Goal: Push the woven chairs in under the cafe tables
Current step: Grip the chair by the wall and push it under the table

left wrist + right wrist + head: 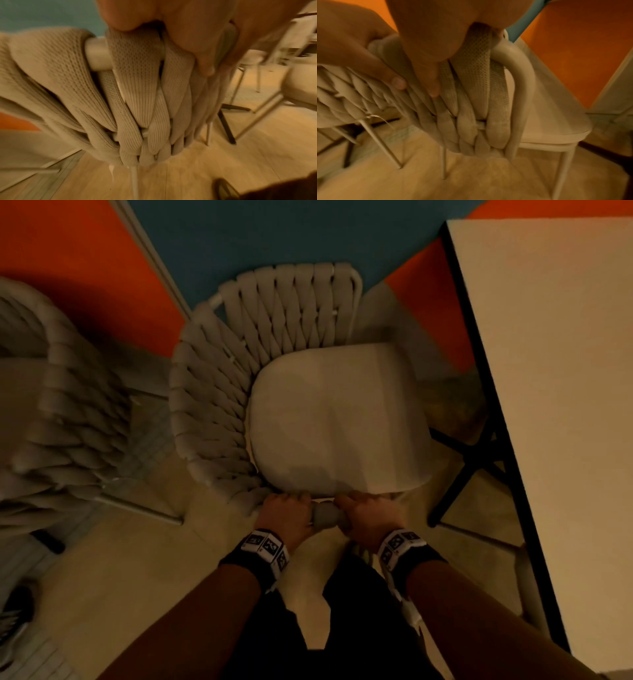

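A beige woven chair (pixel 219 392) with a pale seat cushion (pixel 335 419) stands in the middle of the head view, its open front facing the cafe table (pixel 555 371) at the right. The seat is left of the table edge, not under it. My left hand (pixel 287 515) and right hand (pixel 370 518) grip the near end of the chair's woven rim side by side. In the left wrist view my left hand (pixel 154 20) curls over the straps (pixel 133 94). In the right wrist view my right hand (pixel 428 40) wraps the straps (pixel 471 94) beside the frame's bend.
A second woven chair (pixel 68 412) stands close at the left. The table's black crossed legs (pixel 472 460) lie just right of the seat. Orange and blue wall panels are behind. A shoe (pixel 13 611) shows at the lower left on the light wood floor.
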Motion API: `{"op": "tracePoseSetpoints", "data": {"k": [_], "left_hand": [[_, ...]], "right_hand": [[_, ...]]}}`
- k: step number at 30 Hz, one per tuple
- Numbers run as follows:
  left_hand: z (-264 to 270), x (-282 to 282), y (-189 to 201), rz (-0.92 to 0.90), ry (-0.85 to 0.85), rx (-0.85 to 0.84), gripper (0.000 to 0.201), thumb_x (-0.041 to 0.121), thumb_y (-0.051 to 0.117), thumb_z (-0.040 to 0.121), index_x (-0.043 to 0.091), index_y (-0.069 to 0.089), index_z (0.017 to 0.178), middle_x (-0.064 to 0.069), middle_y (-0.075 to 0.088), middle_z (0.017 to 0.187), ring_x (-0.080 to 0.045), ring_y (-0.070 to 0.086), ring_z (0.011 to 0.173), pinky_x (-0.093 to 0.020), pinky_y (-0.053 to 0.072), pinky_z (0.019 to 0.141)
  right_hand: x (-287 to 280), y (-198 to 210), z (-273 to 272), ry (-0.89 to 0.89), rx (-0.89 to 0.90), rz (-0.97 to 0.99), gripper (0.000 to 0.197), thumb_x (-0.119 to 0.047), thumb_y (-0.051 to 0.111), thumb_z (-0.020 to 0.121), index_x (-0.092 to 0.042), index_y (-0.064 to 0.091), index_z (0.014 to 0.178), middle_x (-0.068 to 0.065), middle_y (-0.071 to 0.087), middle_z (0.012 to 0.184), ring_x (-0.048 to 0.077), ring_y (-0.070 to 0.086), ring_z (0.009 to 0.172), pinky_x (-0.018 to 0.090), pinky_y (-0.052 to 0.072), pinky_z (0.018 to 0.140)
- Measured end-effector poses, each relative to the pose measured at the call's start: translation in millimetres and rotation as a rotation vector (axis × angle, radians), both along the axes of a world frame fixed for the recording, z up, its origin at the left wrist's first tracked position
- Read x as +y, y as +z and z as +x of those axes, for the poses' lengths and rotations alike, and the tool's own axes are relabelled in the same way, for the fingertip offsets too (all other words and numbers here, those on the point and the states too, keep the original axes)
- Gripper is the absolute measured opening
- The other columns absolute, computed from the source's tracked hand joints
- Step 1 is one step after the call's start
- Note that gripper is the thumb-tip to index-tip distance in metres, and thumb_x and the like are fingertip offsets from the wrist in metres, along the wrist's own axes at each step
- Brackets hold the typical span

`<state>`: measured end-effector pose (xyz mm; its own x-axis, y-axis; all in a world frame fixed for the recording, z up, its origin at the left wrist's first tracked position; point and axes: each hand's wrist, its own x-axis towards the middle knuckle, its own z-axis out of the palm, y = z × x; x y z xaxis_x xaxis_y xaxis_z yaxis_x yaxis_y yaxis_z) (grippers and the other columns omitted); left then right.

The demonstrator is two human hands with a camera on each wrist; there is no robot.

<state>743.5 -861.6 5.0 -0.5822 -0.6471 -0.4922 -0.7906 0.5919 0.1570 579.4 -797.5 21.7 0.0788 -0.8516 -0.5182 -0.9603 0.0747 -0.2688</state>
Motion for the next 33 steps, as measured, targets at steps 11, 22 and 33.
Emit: {"op": "tracePoseSetpoints", "data": {"k": [11, 22, 33], "left_hand": [[75, -37, 20, -0.191, 1.191, 0.58, 0.095, 0.053, 0.071, 0.073, 0.007, 0.026, 0.143, -0.018, 0.027, 0.15, -0.038, 0.029, 0.136, -0.054, 0.033, 0.11], [79, -105, -9, 0.109, 1.551, 0.53, 0.046, 0.016, 0.054, 0.092, -0.003, 0.039, 0.13, -0.025, 0.049, 0.133, -0.04, 0.05, 0.12, -0.041, 0.042, 0.092], [-27, -63, -12, 0.124, 1.376, 0.608, 0.028, 0.015, 0.052, 0.092, -0.001, 0.049, 0.115, -0.024, 0.057, 0.123, -0.04, 0.052, 0.113, -0.048, 0.038, 0.104]], "right_hand": [[-16, 1, 36, 0.049, -0.102, -0.023, 0.081, -0.063, 0.061, 0.072, -0.027, 0.031, 0.139, 0.003, 0.039, 0.145, 0.027, 0.034, 0.133, 0.047, 0.031, 0.109], [-30, -13, 57, -0.012, -0.027, -0.016, 0.025, -0.042, 0.054, 0.081, -0.024, 0.066, 0.094, 0.002, 0.071, 0.093, 0.027, 0.066, 0.086, 0.035, 0.05, 0.07], [3, 4, -47, -0.037, 0.069, 0.106, 0.042, -0.049, 0.06, 0.07, -0.036, 0.06, 0.11, -0.003, 0.072, 0.1, 0.025, 0.067, 0.092, 0.039, 0.055, 0.077]]}}
